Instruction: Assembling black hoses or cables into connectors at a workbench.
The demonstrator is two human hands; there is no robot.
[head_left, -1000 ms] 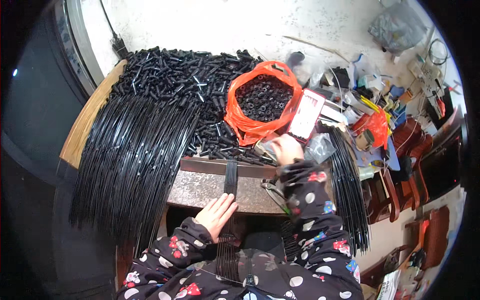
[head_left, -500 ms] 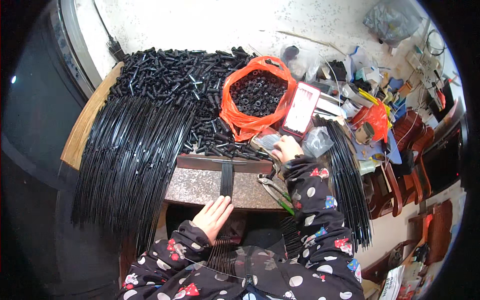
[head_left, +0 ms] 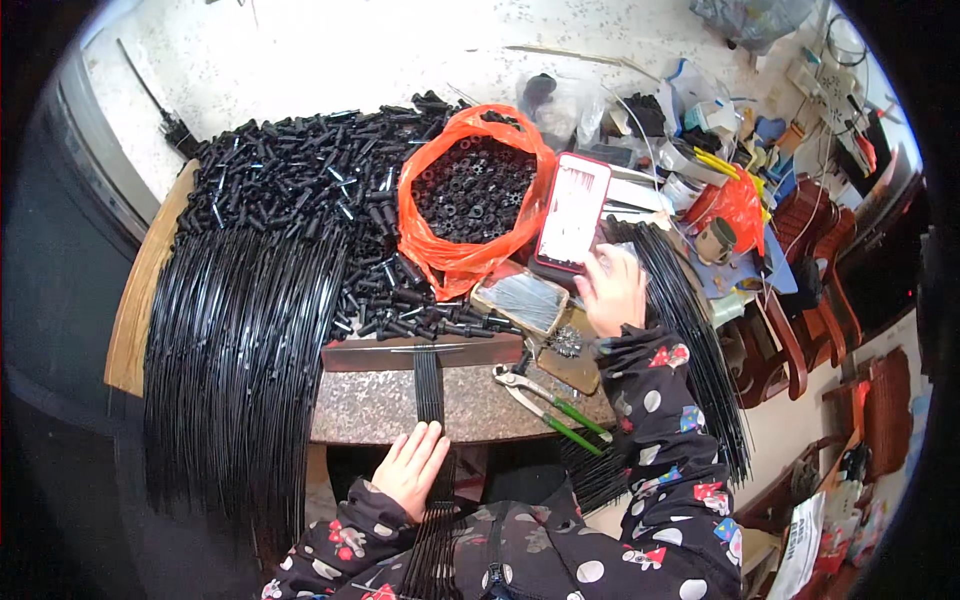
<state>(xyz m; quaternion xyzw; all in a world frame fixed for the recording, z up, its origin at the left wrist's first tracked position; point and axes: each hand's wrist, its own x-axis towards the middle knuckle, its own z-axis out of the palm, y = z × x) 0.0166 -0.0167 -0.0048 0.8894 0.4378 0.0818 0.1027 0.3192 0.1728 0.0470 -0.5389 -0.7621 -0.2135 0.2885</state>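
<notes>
My left hand [head_left: 412, 468] lies flat with fingers stretched out, beside and partly over a narrow row of thin black rods [head_left: 429, 388]. The row runs from a metal bar [head_left: 425, 354] on the table edge down toward my lap. My right hand [head_left: 615, 288] has curled fingers beside the lower corner of a red-edged phone [head_left: 573, 212]; what it grips is hidden. Left of that hand sit a tray of fine metal pins [head_left: 522, 298] and a small heap of metal bits [head_left: 566, 342]. Green-handled pincers [head_left: 550, 405] lie below them.
Black bolt-like parts [head_left: 290, 175] pile up at the back left, above a broad sheaf of black rods [head_left: 235, 370]. An orange plastic bag [head_left: 425, 245] holds small black toothed rings. More rods [head_left: 690, 340] lie at the right, by clutter and wooden chairs [head_left: 790, 350].
My right hand has moved right, and the clear plastic that covered the pin tray is off it, so tray and metal bits show. The view has shifted; my left hand stays by the rods.
</notes>
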